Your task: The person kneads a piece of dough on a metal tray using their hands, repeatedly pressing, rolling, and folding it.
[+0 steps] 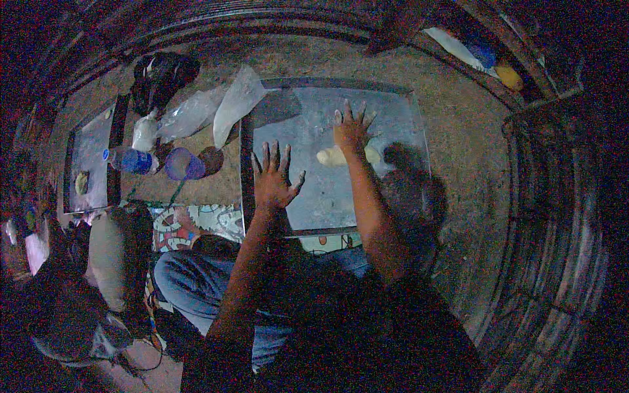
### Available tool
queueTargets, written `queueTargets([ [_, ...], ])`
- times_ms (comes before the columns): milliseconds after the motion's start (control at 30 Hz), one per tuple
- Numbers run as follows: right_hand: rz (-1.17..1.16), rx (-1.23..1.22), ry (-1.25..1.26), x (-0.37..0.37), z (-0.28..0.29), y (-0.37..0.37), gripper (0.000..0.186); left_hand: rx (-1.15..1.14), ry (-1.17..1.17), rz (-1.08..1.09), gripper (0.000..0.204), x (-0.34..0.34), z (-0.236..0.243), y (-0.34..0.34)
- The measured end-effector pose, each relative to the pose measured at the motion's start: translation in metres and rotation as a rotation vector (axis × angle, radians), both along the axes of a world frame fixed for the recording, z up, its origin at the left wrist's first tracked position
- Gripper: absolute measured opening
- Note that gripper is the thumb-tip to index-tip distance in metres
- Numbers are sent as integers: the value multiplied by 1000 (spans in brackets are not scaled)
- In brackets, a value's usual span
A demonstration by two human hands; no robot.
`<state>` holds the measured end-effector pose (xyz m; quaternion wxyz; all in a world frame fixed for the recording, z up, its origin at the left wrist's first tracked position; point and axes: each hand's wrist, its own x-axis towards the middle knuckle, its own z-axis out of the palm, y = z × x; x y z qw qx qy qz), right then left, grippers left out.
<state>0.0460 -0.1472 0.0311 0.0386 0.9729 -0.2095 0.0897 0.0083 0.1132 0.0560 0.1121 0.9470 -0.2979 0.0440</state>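
Note:
A pale, elongated roll that looks like dough (331, 156) lies across a grey metal tray (308, 203) in front of me. My right hand (352, 131) is open with fingers spread, just beyond the roll. Its wrist hides the roll's middle, and I cannot tell whether it touches. Left of the roll, over the tray's left side, my left hand (274, 183) has its fingers stretched apart and holds nothing. Pale residue shows on the fingers of both hands.
Left of the tray are a clear plastic bag (239, 105), a blue-labelled bottle (134, 160) and a purplish cup (182, 164). A second tray (92, 147) at far left bears a small pale piece (81, 183). A person in dark clothing sits at lower left. Light is dim.

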Motion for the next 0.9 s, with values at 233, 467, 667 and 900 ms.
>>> queueTargets([
  [233, 110, 137, 58, -108, 17, 41, 62, -25, -14, 1, 78, 2, -13, -2],
  [467, -1, 272, 166, -210, 42, 113, 87, -34, -49, 1, 78, 1, -9, 0],
  [667, -160, 293, 218, -159, 29, 113, 107, -13, 31, -10, 83, 0, -4, 0],
  [900, 28, 133, -68, -69, 26, 59, 90, -37, 19, -57, 89, 1, -3, 2],
])
